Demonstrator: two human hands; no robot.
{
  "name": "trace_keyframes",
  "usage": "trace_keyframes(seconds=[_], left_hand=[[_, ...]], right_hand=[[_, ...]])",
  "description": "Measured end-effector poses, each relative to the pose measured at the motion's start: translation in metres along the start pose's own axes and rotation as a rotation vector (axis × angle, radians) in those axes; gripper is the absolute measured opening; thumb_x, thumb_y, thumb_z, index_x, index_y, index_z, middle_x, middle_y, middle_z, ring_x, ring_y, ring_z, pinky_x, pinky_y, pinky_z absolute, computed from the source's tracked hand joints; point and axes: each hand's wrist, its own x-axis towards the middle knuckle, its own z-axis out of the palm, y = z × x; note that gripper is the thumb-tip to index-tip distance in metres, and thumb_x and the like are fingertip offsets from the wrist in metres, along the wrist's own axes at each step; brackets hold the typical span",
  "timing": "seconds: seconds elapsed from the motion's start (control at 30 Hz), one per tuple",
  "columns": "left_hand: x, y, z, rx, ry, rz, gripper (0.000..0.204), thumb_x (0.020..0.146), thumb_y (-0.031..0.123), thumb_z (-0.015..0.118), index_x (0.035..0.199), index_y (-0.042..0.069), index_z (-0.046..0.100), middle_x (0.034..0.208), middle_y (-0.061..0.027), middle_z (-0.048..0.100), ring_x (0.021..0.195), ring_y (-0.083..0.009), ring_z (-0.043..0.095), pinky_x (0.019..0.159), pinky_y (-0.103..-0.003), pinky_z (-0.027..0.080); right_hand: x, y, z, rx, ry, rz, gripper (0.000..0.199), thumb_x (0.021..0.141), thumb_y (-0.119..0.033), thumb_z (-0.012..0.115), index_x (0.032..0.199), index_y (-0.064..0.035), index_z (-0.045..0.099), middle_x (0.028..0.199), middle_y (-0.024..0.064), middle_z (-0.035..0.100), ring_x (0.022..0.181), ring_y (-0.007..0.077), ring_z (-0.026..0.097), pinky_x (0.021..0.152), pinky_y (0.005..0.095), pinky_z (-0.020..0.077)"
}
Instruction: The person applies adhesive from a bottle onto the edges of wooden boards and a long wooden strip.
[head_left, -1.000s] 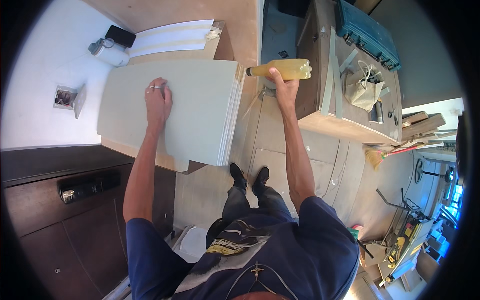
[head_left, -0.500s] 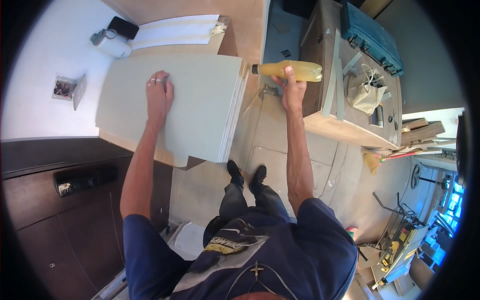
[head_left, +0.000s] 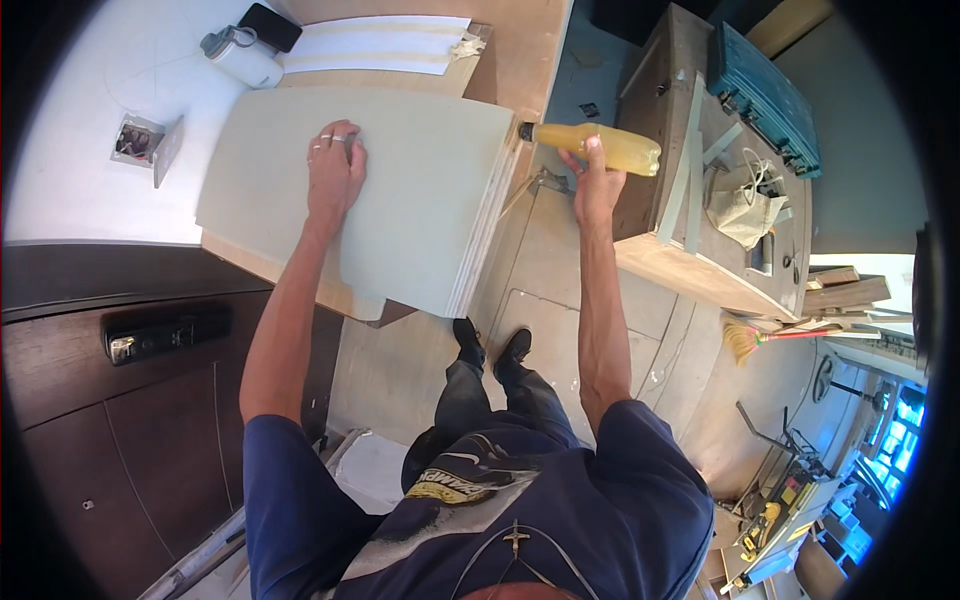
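My right hand (head_left: 598,188) is wrapped around a plastic bottle (head_left: 635,153) filled with something yellowish. The bottle lies nearly level, its dark cap pointing left at the layered edge of a stack of grey-faced boards (head_left: 425,160). In this view the cap is at or very near that edge; whether it touches, I cannot tell. My left hand (head_left: 335,175), with rings on it, rests on the top board with fingers curled. A small dark grey bit shows between its thumb and fingers, too hidden to name.
Behind the boards are a white flask (head_left: 245,62), a black phone (head_left: 270,28) and a long white strip (head_left: 375,45). At right, a wooden cabinet (head_left: 690,190) carries a teal case (head_left: 765,95) and a cloth bag (head_left: 745,212). An open wall socket box (head_left: 135,142) is at left.
The view has shifted slightly, so the boards and cabinet appear a little higher and further right. Both hands keep their places, the bottle still held with its cap toward the board edge.
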Motion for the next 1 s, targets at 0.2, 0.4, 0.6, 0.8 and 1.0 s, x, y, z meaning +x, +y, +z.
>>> trace_keyframes(seconds=[0.2, 0.4, 0.6, 0.8, 1.0], left_hand=[[-0.001, -0.006, -0.001, 0.006, -0.023, -0.021, 0.024, 0.095, 0.012, 0.060, 0.118, 0.007, 0.063, 0.129, -0.0145, 0.062, 0.122, -0.0390, 0.054, 0.107, -0.048, 0.042], [0.002, -0.002, 0.003, 0.018, -0.021, -0.032, 0.022, 0.097, 0.013, 0.059, 0.117, 0.006, 0.063, 0.131, -0.0153, 0.062, 0.123, -0.0394, 0.054, 0.107, -0.048, 0.042], [0.000, 0.002, 0.001, 0.022, -0.028, -0.012, 0.023, 0.096, 0.012, 0.059, 0.118, 0.006, 0.063, 0.130, -0.0159, 0.062, 0.122, -0.0399, 0.054, 0.107, -0.049, 0.043], [-0.002, -0.002, -0.002, 0.043, -0.024, -0.021, 0.024, 0.096, 0.011, 0.059, 0.119, 0.006, 0.062, 0.130, -0.0156, 0.062, 0.121, -0.0392, 0.055, 0.105, -0.049, 0.044], [0.002, 0.006, 0.001, 0.006, -0.040, -0.055, 0.022, 0.096, 0.012, 0.059, 0.118, 0.006, 0.062, 0.129, -0.0153, 0.062, 0.121, -0.0389, 0.056, 0.105, -0.048, 0.044]], right_hand=[[-0.045, -0.012, 0.014, -0.271, -0.004, -0.176, 0.025, 0.094, -0.008, 0.076, 0.112, 0.0059, 0.066, 0.104, 0.0108, 0.069, 0.094, 0.0171, 0.068, 0.081, 0.0320, 0.0594], [-0.004, -0.016, 0.016, -0.294, -0.004, -0.190, 0.025, 0.093, -0.010, 0.076, 0.109, 0.0065, 0.065, 0.101, 0.0100, 0.068, 0.089, 0.0167, 0.069, 0.079, 0.0324, 0.0618], [-0.022, -0.014, 0.017, -0.205, -0.001, -0.174, 0.026, 0.094, -0.011, 0.076, 0.109, 0.0066, 0.065, 0.101, 0.0102, 0.068, 0.088, 0.0168, 0.069, 0.078, 0.0330, 0.0622], [-0.027, -0.011, 0.016, -0.188, 0.028, -0.132, 0.026, 0.094, -0.011, 0.075, 0.111, 0.0054, 0.065, 0.102, 0.0102, 0.068, 0.089, 0.0183, 0.069, 0.078, 0.0346, 0.0628], [-0.007, -0.011, 0.011, -0.147, 0.043, -0.161, 0.029, 0.094, -0.012, 0.076, 0.113, 0.0050, 0.063, 0.104, 0.0112, 0.068, 0.092, 0.0202, 0.070, 0.080, 0.0375, 0.0649]])
